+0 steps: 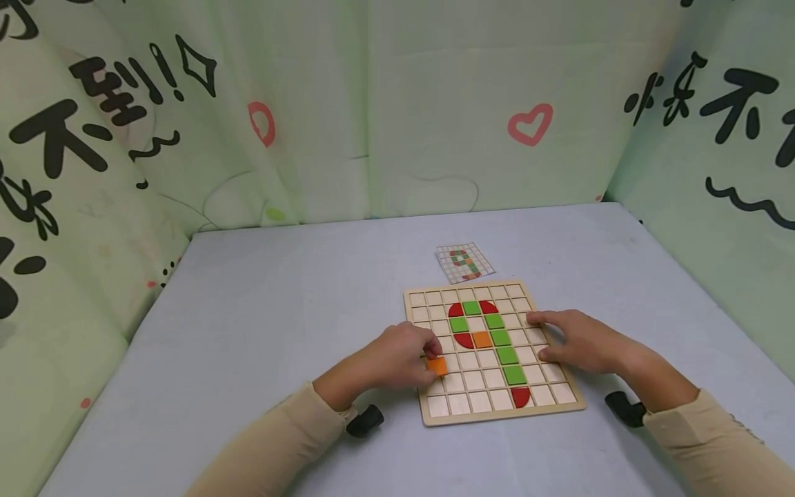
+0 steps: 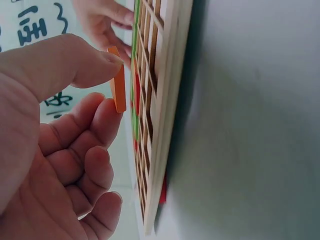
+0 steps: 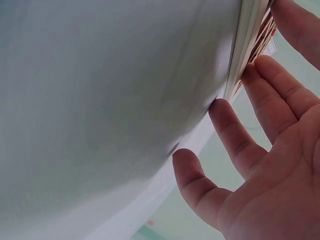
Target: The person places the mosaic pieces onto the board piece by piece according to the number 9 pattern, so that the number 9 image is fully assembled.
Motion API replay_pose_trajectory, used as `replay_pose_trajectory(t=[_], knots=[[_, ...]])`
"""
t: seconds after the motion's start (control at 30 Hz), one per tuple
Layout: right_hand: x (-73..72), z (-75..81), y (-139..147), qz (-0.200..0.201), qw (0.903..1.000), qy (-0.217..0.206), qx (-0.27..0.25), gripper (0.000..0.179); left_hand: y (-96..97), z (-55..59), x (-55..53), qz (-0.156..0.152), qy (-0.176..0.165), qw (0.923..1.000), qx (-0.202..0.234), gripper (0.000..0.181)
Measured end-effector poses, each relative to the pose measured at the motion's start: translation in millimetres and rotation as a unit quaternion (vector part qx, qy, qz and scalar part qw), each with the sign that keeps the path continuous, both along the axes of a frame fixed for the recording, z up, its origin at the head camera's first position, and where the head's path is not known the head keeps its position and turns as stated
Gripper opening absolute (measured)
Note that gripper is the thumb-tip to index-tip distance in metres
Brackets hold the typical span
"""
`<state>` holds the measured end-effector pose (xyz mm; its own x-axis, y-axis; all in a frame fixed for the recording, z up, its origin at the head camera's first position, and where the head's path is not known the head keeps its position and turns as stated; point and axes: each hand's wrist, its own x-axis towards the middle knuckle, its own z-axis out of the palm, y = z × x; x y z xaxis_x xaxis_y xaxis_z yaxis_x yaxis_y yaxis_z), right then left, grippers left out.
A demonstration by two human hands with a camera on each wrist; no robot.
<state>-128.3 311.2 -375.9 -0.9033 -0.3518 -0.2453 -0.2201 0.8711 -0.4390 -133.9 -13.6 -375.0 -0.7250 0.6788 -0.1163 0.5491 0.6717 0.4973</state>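
Between thumb and index finger, the left hand pinches an orange square tile over the left side of a wooden grid board. The left wrist view shows this tile edge-on, raised off the grid. Set in the board are several green square tiles, several red quarter-round tiles and one more orange tile. At the board's right edge rests the right hand, its fingers spread and relaxed. In the right wrist view, its fingertips touch the board's side while lower fingers reach the tabletop.
A small printed card with a coloured grid pattern lies just behind the board. Something red peeks out beside the board's edge in the left wrist view. The white-covered table is enclosed by printed curtains.
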Motion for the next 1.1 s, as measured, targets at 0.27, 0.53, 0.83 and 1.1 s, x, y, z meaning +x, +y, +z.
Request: replay_pose_trajectory(t=[0.27, 0.53, 0.83, 1.1], knots=[[0.3, -0.2, 0.6, -0.001, 1.0000, 0.001, -0.001, 0.069, 27.5, 1.2, 5.9, -0.045, 0.034, 0.9981, -0.023, 0.020], [-0.6, -1.5, 0.2, 0.000, 1.0000, 0.002, 0.005, 0.069, 44.9, 0.1, 10.1, -0.063, 0.041, 0.9970, -0.017, 0.019], [-1.2, -0.2, 1.4, 0.010, 0.9999, 0.011, 0.000, 0.068, 57.6, 0.1, 13.2, -0.060, 0.026, 0.9978, -0.014, 0.018], [-0.1, -0.6, 1.8, 0.012, 0.9998, 0.012, -0.005, 0.068, 65.2, -0.9, 16.5, -0.072, 0.039, 0.9962, -0.031, 0.019]])
